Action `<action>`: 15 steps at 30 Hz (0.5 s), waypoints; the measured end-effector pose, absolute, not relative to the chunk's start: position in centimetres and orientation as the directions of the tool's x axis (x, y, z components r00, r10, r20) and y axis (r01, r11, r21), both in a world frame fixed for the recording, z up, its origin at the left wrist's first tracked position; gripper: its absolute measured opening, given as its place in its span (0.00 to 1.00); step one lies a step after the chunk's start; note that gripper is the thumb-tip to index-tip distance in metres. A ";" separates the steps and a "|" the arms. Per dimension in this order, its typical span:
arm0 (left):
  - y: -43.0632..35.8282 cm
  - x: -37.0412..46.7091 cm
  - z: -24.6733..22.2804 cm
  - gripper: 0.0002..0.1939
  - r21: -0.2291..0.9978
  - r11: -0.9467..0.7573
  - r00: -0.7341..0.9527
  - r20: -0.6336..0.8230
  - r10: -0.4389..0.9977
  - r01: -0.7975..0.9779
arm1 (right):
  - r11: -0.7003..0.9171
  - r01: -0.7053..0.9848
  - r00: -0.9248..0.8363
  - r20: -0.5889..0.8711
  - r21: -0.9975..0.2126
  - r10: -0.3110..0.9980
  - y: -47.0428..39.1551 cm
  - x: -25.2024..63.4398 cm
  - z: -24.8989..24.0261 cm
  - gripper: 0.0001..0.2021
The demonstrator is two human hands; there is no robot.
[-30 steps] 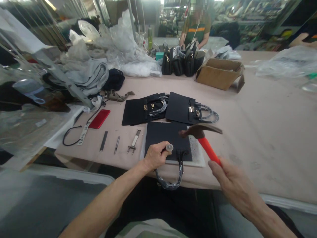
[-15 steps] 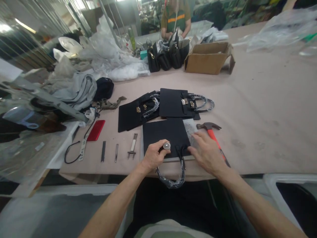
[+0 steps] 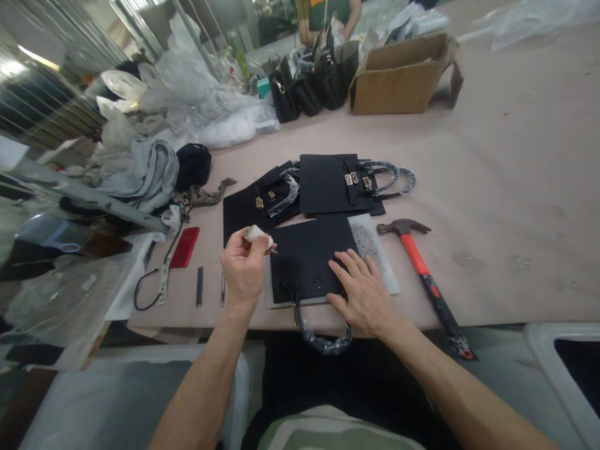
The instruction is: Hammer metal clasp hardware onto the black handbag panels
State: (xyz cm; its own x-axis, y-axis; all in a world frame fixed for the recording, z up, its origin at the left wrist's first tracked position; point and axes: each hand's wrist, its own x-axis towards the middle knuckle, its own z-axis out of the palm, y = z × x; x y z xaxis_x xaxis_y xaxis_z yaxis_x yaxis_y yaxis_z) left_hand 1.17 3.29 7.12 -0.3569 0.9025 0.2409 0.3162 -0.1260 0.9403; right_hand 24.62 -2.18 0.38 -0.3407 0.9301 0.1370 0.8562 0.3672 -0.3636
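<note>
My left hand [image 3: 244,269] is closed around a short white-wrapped tool [image 3: 257,235] with a small metal tip, raised over the left edge of a black bag panel [image 3: 309,250]. Its exact kind cannot be made out. My right hand [image 3: 363,290] lies flat on the panel's right side, fingers spread. Small cut marks show in the panel near its lower edge. A plastic-wrapped bag handle [image 3: 323,342] hangs from the panel over the table edge. Under the panel lies a pale translucent board [image 3: 387,275]. To the right rests a claw hammer [image 3: 424,269] with a red-and-black grip.
More black bag panels with wrapped handles [image 3: 328,187] lie behind. On the left are a flat dark tool [image 3: 199,286], a thin metal rod [image 3: 223,289] and a red phone [image 3: 185,247]. Finished black bags [image 3: 284,90] and a cardboard box [image 3: 398,84] stand farther back, near another person.
My left hand has moved left, off the panel, tilting its tool. My right hand has come down flat onto the panel. The handle's right end has shifted, uncovering cut marks.
</note>
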 end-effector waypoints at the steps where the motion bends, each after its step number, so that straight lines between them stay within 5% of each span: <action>1: 3.7 -0.4 6.6 0.19 0.936 -0.057 -0.397 0.202 0.895 0.346 | 0.367 0.855 -0.341 0.137 -0.366 0.930 -2.2 24.6 0.3 0.31; 10: 4.5 -9.7 1.4 0.21 0.445 0.327 -0.439 0.177 0.881 0.834 | 0.383 0.854 -0.350 0.157 -0.352 0.924 -2.1 24.6 0.0 0.30; 15: 4.5 -8.7 0.7 0.19 0.328 0.273 -0.337 0.156 0.928 0.904 | 0.410 0.839 -0.381 0.153 -0.356 0.912 -2.0 25.0 0.0 0.33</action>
State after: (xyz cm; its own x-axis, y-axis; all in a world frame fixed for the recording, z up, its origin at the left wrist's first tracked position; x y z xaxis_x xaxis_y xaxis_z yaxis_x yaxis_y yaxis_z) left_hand -8.69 4.45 0.70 -0.3372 0.9284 0.1561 0.9043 0.2734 0.3278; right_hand 24.97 -1.98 0.00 -0.3809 0.9119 0.1528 0.8395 0.4103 -0.3562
